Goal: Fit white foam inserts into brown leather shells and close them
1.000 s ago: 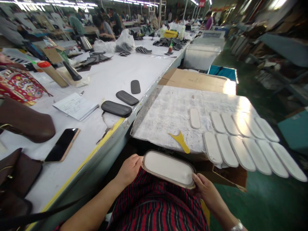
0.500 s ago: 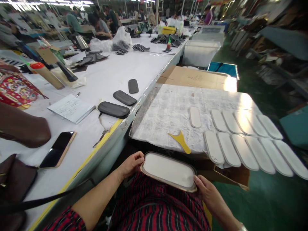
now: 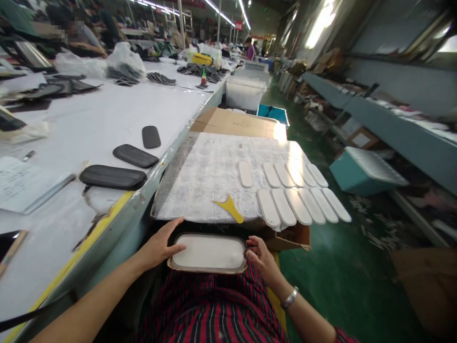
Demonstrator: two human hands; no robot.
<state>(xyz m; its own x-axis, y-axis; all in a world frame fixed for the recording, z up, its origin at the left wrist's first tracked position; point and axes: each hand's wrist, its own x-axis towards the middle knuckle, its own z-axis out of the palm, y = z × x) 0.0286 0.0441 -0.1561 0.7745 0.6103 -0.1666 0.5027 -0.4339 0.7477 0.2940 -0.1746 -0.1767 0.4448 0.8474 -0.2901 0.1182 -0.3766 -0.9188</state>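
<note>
A white oval panel with a dark raised rim (image 3: 209,252) lies level over my lap. At its left end is my left hand (image 3: 164,245), thumb on the white face and fingers spread apart above the rim. My right hand (image 3: 257,255) is at the right end, its fingers curled but apart, close beside the rim. Beyond the panel, a yellow forked tool (image 3: 230,208) lies on the paper-covered board (image 3: 203,176). Two rows of white oval pieces (image 3: 282,206) and a single one (image 3: 245,174) rest on the board's right part.
Several black oval pieces (image 3: 113,177), a notebook (image 3: 28,183) and part of a phone (image 3: 10,247) lie on the white table (image 3: 143,102) at left. A cardboard box (image 3: 293,237) is under the board. A teal bin (image 3: 364,171) stands on the floor at right.
The view has turned right. My left hand has opened from its pinch on the rim, and my right fingers have come off the right end. The panel now lies more level.
</note>
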